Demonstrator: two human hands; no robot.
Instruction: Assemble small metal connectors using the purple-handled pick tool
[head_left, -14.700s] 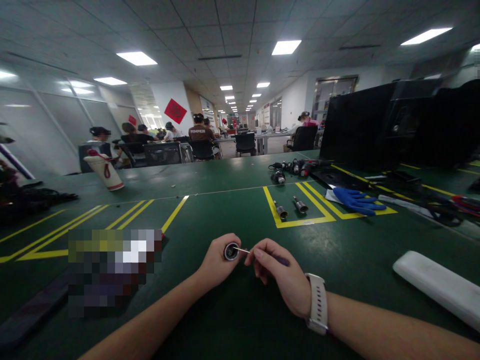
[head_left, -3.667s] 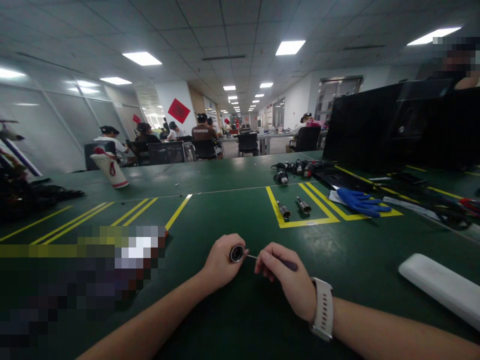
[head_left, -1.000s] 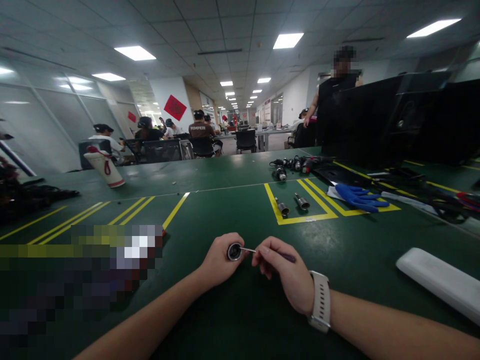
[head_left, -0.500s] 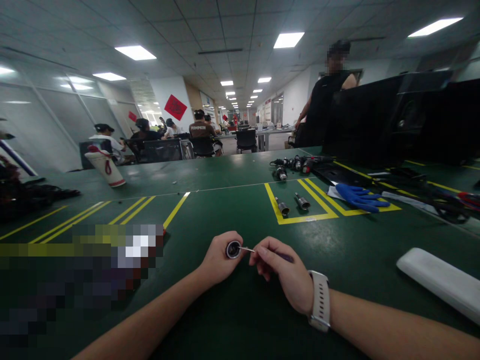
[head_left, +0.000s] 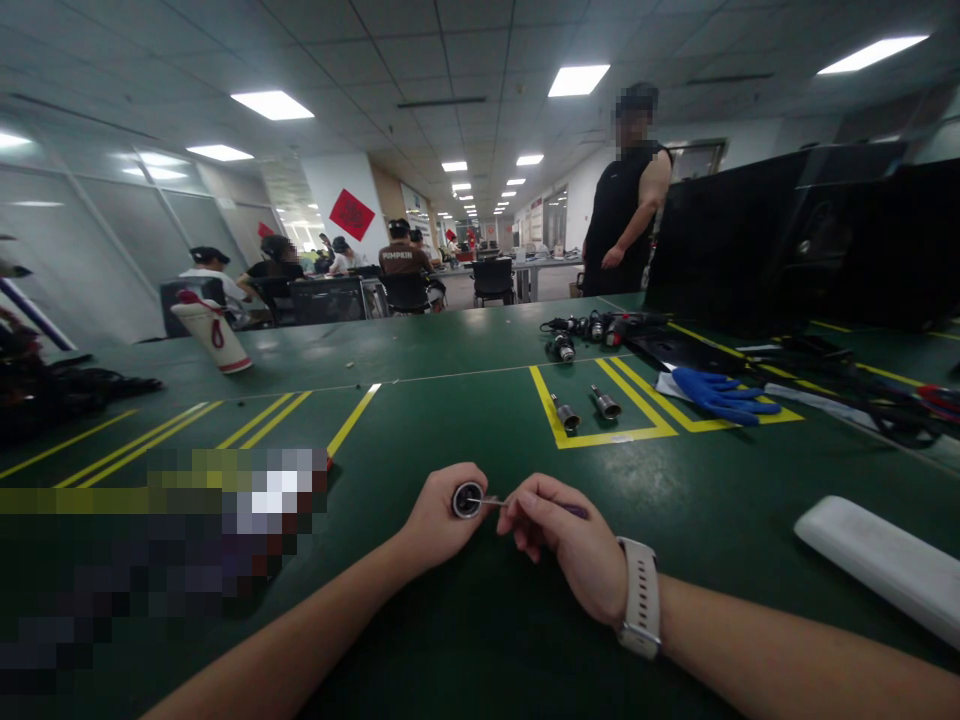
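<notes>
My left hand [head_left: 442, 510] is wrapped round a hole saw [head_left: 467, 500], a round metal cup whose open end faces me. Most of its body is hidden in the palm. A slim screwdriver [head_left: 576, 511] with a dark purple handle is pinched in my right hand [head_left: 551, 520]. Its thin metal shaft points left, and the tip is at the mouth of the cup. Whether the tip touches anything inside, I cannot tell. Farther off, two similar cup-shaped bits with shanks, a left one [head_left: 568, 415] and a right one [head_left: 606, 403], lie inside a yellow taped outline.
A blue glove [head_left: 720, 395] lies to the right, beyond a white elongated case [head_left: 885, 565]. Tools with cables [head_left: 585, 330] are behind the bits. A white cup-like container [head_left: 214, 335] leans at far left. A person [head_left: 626, 205] stands across the green table [head_left: 450, 350].
The screwdriver's shaft has shifted slightly left, farther into the mouth of the hole saw. My hands are otherwise nearly still. The standing person has moved left and turned.
</notes>
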